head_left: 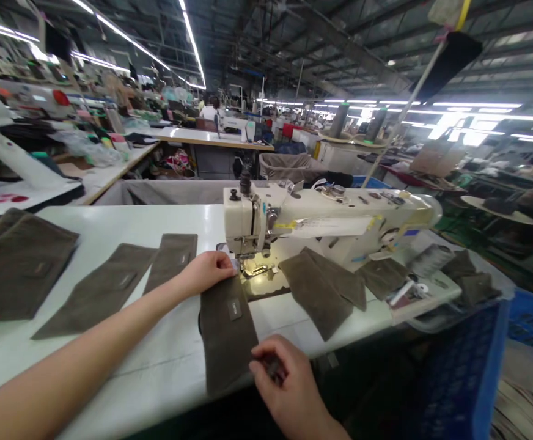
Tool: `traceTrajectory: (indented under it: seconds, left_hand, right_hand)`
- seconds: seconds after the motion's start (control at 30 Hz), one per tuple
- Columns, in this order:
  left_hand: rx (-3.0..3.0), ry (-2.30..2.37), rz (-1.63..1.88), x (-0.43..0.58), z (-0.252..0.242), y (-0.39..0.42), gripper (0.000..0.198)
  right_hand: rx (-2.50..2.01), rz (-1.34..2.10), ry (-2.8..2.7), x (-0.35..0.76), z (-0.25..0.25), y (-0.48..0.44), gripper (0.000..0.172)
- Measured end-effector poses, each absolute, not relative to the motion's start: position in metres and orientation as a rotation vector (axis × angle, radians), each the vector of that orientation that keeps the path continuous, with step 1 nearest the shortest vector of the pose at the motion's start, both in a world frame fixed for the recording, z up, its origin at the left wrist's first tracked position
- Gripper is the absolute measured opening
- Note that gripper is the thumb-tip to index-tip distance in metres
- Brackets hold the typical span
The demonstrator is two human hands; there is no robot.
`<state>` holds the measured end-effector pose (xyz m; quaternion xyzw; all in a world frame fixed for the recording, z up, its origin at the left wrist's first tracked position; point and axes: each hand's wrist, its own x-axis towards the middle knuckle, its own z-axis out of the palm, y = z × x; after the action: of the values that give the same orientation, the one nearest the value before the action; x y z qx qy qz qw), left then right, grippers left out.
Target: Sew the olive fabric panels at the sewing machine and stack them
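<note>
the left hand [208, 272] pinched the far end of the brown fabric piece [227, 342] beside the sewing machine [312, 208], seemingly to keep it flat up to the front edge of the sewing table [170, 366], where the right hand [289, 382] curled, its grip impossible to tell.

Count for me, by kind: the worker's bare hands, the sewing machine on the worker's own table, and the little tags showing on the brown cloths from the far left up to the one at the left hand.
Bare hands: 2, the left hand and the right hand
Sewing machine: 1
Tags: 4
Total: 7
</note>
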<state>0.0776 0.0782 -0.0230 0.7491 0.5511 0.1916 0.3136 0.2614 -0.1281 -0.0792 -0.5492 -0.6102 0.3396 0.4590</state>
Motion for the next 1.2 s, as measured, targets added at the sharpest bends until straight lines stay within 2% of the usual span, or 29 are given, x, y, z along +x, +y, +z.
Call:
traceTrajectory:
  seconds: [0.17,0.37,0.57,0.9,1.2]
  left_hand:
    - [2.127,1.415,0.437,0.085,-0.027,0.080,0.017]
    - [2.220,1.423,0.375,0.087,-0.025,0.078,0.016]
    - [2.290,1.441,0.380,0.089,-0.022,0.073,0.013]
    - [2.274,1.570,0.340,0.092,-0.027,0.077,0.024]
    - [2.240,1.606,0.306,0.092,-0.029,0.082,0.022]
  right_hand:
    - [-1.125,0.550,-1.798,0.276,-0.080,-0.125,0.025]
    - [-1.006,0.318,-1.917,0.284,-0.079,-0.121,0.018]
    - [-1.086,0.088,-2.202,0.290,-0.070,-0.120,0.019]
    - [-1.144,0.002,-2.316,0.284,-0.071,-0.119,0.011]
    - [-1.186,-0.044,-2.361,0.280,-0.066,-0.118,0.012]
